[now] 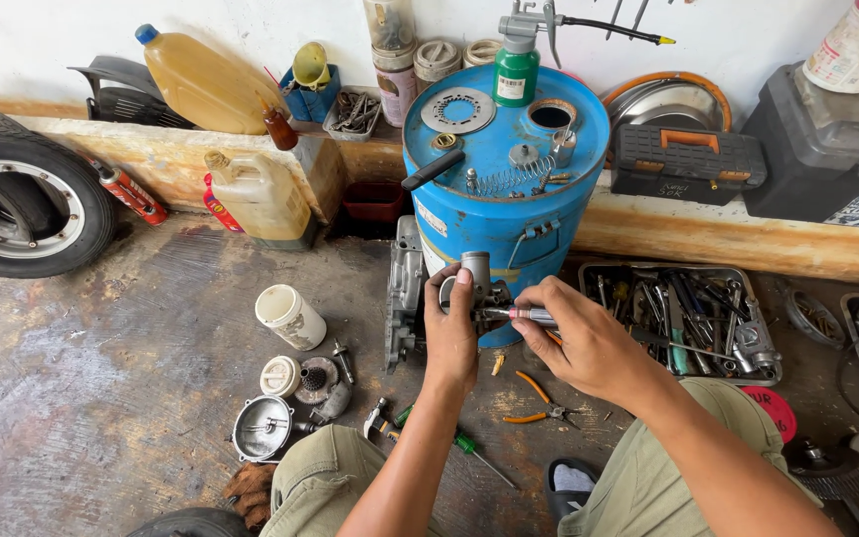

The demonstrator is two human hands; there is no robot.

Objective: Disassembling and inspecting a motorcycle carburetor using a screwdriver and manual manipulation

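Knees in olive trousers frame two bare hands working on a small grey cast-metal carburettor-like part (477, 288) held in front of a blue steel drum (505, 169).

Left hand (449, 333) is closed around the part, thumb up on its top cylinder; right hand (579, 338) is closed on a slim metal-shafted screwdriver (524, 315), its tip at the part's side. Judged from this, adjustment or dismantling is under way: removed round covers (280, 376) and a grey metal bowl-shaped housing (262, 428) already lie on the stained concrete floor. Orange-handled pliers (534, 403), a green-handled screwdriver (469, 447) and a metal tray of tools (683, 318) crowd the working space nearby.
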